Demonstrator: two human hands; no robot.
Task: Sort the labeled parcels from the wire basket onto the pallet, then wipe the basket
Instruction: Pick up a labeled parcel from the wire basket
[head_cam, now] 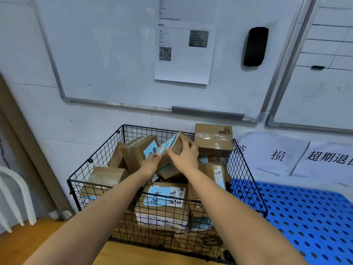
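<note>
A black wire basket (95, 169) stands on the floor against the wall, heaped with several brown cardboard parcels, most with blue handwritten labels. Both my hands hold one small parcel (172, 145) above the middle of the heap, tilted with its blue label facing left. My left hand (151, 163) grips its lower left edge. My right hand (184, 154) curls over its top right side. A larger labeled parcel (164, 197) lies below my forearms. A taped box (214, 139) sits high at the basket's back right. The blue perforated pallet (309, 217) lies to the right of the basket.
Two white paper signs (271, 152) with black characters lean on the wall behind the pallet. Whiteboards (114, 54) hang above, one with a printed sheet and a black eraser (255, 46). A white plastic chair (13, 196) stands at the left on the wooden floor.
</note>
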